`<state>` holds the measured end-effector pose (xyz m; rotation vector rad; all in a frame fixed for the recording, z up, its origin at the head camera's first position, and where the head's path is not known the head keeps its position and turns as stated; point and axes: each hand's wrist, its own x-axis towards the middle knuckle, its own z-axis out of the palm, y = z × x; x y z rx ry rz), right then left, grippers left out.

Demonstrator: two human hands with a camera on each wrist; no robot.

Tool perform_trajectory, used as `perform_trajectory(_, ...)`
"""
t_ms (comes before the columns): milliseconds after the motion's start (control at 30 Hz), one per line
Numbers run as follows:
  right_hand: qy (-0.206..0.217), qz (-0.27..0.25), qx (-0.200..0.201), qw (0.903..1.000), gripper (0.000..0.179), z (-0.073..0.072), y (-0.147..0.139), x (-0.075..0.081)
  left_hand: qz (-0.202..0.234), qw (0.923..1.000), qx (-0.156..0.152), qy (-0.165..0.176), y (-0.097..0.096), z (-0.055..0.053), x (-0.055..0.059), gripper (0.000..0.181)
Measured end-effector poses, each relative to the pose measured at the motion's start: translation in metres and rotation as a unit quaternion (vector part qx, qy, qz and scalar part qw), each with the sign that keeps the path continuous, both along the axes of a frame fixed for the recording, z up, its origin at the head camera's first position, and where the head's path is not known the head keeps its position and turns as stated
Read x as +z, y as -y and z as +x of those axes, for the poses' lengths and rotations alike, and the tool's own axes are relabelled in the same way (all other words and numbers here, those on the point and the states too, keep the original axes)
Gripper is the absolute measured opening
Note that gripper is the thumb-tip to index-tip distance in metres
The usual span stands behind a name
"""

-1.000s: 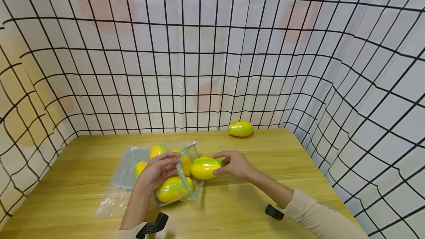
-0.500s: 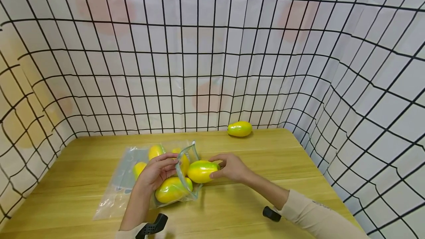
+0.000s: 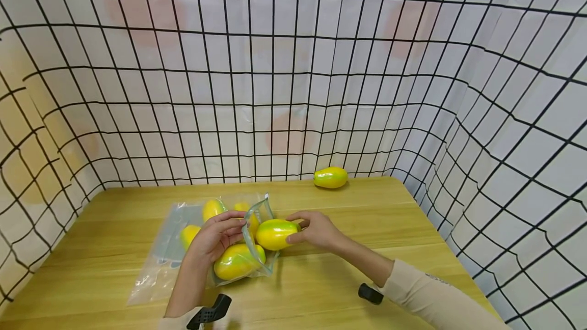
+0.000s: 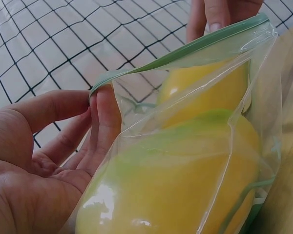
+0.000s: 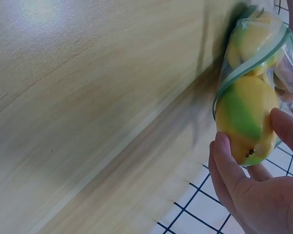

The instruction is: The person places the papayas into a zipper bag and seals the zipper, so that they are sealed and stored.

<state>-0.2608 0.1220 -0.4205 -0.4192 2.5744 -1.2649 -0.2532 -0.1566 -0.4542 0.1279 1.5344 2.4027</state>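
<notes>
A clear zip bag (image 3: 248,239) with a green-edged mouth lies on its side, several yellow-green mangoes (image 3: 236,262) inside or around it. My left hand (image 3: 215,236) pinches the bag's rim between thumb and fingers; in the left wrist view the green zip strip (image 4: 195,48) stretches away from those fingertips. My right hand (image 3: 318,230) grips one mango (image 3: 275,234) by its near end, fingertips spread around it. In the right wrist view the far end of this held mango (image 5: 249,105) is within the bag's mouth, close against another mango inside.
Another mango (image 3: 330,177) lies at the back of the wooden table (image 3: 367,218), near the black grid netting (image 3: 275,116) that rises on the back and sides. Flat clear plastic with a grey-blue print (image 3: 183,218) spreads left of the mangoes.
My right hand has moved left with its mango, which has gone from the bag's mouth edge further into the opening. My left hand has stayed at the rim.
</notes>
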Motion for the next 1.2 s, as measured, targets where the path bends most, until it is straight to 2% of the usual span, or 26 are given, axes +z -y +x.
perform_trajectory(367, 0.006, -0.006, -0.011, 0.9999, 0.050, -0.001, 0.006, -0.003, 0.003, 1.0000, -0.005, -0.001, 0.001, 0.000, 0.001, 0.021)
perform_trajectory(867, 0.008, -0.008, -0.001, 0.9999, 0.051, 0.001, 0.014, -0.009, 0.000, 1.0000, -0.001, 0.005, 0.000, 0.001, 0.003, 0.021)
perform_trajectory(1200, 0.032, -0.050, 0.010, 0.9982, 0.052, 0.004, 0.020, -0.011, 0.001, 1.0000, 0.000, 0.001, 0.000, -0.002, 0.001, 0.023)
